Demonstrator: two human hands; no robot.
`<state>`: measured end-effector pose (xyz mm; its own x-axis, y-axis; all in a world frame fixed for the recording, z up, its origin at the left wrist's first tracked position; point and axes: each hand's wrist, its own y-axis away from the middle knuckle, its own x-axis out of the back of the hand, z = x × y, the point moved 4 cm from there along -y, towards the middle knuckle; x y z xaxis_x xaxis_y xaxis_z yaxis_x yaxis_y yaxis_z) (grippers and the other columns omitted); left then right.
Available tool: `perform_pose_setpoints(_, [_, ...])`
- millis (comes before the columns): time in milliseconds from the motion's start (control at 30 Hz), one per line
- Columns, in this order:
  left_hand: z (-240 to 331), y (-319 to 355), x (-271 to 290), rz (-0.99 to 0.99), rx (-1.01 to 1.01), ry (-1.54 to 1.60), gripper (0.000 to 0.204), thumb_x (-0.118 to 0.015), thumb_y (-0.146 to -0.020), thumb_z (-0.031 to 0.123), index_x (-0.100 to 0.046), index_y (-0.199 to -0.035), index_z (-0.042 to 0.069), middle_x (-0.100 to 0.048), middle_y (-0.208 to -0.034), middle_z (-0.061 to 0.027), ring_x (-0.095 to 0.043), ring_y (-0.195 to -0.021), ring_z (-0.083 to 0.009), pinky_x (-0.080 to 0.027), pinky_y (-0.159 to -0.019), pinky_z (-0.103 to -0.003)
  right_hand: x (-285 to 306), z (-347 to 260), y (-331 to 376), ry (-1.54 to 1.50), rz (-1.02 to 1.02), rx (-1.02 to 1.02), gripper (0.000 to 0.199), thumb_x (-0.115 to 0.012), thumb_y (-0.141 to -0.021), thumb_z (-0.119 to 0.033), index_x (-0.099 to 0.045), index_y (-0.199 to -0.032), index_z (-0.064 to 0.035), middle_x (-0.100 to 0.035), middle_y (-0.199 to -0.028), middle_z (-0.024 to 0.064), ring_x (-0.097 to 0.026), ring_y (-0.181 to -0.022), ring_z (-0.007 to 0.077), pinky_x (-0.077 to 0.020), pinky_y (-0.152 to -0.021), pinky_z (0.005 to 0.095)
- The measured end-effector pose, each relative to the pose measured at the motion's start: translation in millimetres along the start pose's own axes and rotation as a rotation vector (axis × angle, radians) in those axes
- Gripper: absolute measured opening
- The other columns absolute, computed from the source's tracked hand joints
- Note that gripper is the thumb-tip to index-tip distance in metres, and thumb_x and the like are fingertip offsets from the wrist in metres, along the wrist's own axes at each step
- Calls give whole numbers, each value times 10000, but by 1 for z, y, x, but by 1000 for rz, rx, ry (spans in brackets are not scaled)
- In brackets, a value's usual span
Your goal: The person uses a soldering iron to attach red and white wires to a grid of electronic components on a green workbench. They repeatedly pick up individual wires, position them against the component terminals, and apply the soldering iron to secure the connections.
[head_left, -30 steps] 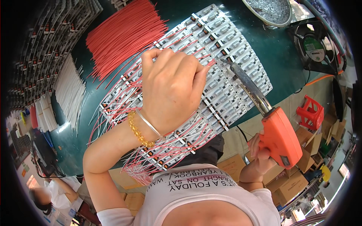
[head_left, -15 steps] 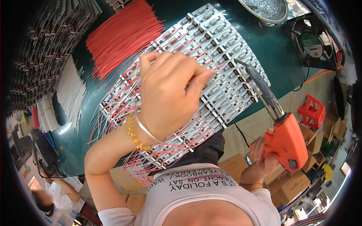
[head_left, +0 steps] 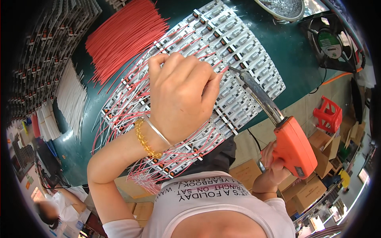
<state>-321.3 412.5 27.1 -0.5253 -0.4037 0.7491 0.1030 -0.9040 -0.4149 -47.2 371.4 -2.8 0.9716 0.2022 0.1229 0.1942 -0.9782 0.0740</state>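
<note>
My left hand (head_left: 180, 93) is over a slanted array of small grey-white modules (head_left: 254, 61), thumb and finger pinched together. A short end of red wire (head_left: 225, 69) sticks out of the pinch. In my right hand (head_left: 276, 168) is an orange soldering gun (head_left: 295, 146), its fingers wrapped round the handle. The gun's dark bent tip (head_left: 234, 69) sits close beside the wire end, over one row of modules; whether they touch I cannot tell. Red and white wires (head_left: 119, 115) trail from the rows on the left, partly covered by my left hand and forearm.
A pile of red wires (head_left: 125, 37) and a bundle of white wires (head_left: 71, 99) lie on the green table (head_left: 285, 51). Stacked module strips (head_left: 47, 51) rise at far left. A round dish (head_left: 281, 10) and a fan (head_left: 329, 43) stand at far right. Another person (head_left: 65, 202) sits lower left.
The soldering gun has moved left, bringing its tip from the right of the wire end to close beside it. My left hand keeps its pinch with little movement.
</note>
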Motion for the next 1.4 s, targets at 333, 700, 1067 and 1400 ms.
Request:
perform_pose_setpoints(333, [1,1,-1,10,-19,-22,167,-746,-735,66,-594,-665,82,-539,-632,-12,-524,-660,-205,-351,-761,-349,-7,-9,-5,-90,37,77,782,-660,-824,-544,-467,-1190,119,-435,-501,-23,-408,-387,83,-372,-412,234])
perform_pose_setpoints(700, [11,3,4,3,-40,28,111,-758,-697,47,-660,-738,79,-597,-790,-25,-556,-757,-211,-363,-762,-348,-2,-15,0,-114,-70,6,794,-631,-837,-565,-459,-1224,106,-445,-505,-22,-408,-388,86,-373,-419,240])
perform_pose_setpoints(1067, [9,6,0,-29,-38,20,120,-765,-692,55,-655,-732,81,-600,-803,-21,-550,-780,-210,-361,-757,-348,5,-3,7,-21,-4,-99,719,-692,-740,-627,-483,-1046,-10,-449,-640,-33,-432,-523,68,-338,-491,219])
perform_pose_setpoints(1400, [10,6,-1,-22,-50,12,123,-766,-692,58,-652,-732,87,-601,-804,-19,-548,-776,-212,-360,-753,-348,3,-6,3,-125,-31,63,781,-644,-842,-535,-459,-1236,113,-433,-502,-33,-406,-383,84,-354,-411,237])
